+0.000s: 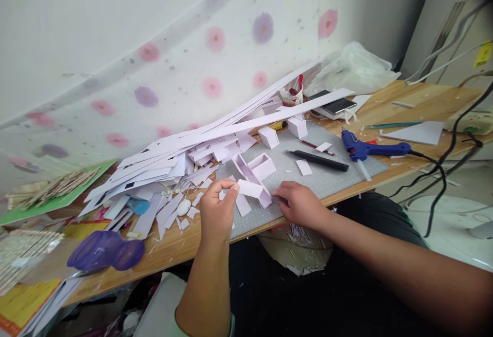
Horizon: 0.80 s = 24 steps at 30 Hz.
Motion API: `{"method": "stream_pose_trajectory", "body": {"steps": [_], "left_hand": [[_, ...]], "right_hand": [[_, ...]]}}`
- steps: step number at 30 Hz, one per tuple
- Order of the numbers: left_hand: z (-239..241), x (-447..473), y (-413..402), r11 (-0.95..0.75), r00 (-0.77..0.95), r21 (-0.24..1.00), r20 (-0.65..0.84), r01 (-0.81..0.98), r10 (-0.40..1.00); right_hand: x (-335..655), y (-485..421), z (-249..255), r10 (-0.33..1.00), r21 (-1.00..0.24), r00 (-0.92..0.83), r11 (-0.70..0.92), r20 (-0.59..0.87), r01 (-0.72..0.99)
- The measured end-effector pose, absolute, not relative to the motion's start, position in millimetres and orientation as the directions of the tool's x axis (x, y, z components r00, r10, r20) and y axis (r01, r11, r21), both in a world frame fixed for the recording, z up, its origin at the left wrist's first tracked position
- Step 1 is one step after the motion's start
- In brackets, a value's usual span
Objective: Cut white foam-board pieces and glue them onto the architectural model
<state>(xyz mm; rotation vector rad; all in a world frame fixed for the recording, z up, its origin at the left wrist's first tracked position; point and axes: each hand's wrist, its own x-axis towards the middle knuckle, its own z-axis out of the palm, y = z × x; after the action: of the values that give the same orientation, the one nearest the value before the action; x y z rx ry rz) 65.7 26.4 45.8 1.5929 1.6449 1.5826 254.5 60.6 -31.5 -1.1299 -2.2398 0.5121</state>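
My left hand point(219, 204) pinches a small white foam-board strip point(249, 189) between thumb and forefinger. This strip lies across the near part of an open white foam-board box point(263, 168), which has joined compartments. At the box's near right end, my right hand point(302, 204) has its fingers curled, with the fingertips against the edge. Another flat white strip point(242, 205) lies below the held one. Under them is a grey cutting mat point(287, 193). A black craft knife point(319, 160) and a small loose piece point(304, 167) rest on the mat beyond my right hand.
A blue hot glue gun point(372, 147) sits at the right, its cord trailing off the table. Small folded boxes point(268, 137) stand behind. Long foam-board sheets point(215, 134) and scraps pile up at left, near a purple object point(106, 251). A paper cup point(291, 96) holds tools.
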Motion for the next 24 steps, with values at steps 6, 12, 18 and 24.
{"method": "stream_pose_trajectory", "body": {"steps": [6,12,18,24], "left_hand": [[27.9,79.1,9.7,-0.253,-0.412,0.956,0.291,0.147,0.863],[18.0,102.6,-8.1,-0.254,-0.416,0.967,0.24,0.023,0.877],[13.2,116.0,-16.9,-0.297,-0.395,0.955,0.265,-0.021,0.88],[10.1,113.8,-21.9,-0.358,-0.316,0.922,0.386,0.145,0.867]], "right_hand": [[270.1,50.8,-33.3,0.87,-0.835,-0.244,0.484,0.429,0.261],[277.1,25.2,-10.8,0.912,-0.969,-0.335,0.198,0.237,-0.147],[272.9,16.8,-1.1,0.912,-0.925,-0.385,-0.019,0.139,-0.38],[283.1,20.0,-0.5,0.903,-0.944,-0.296,0.26,0.313,-0.205]]}}
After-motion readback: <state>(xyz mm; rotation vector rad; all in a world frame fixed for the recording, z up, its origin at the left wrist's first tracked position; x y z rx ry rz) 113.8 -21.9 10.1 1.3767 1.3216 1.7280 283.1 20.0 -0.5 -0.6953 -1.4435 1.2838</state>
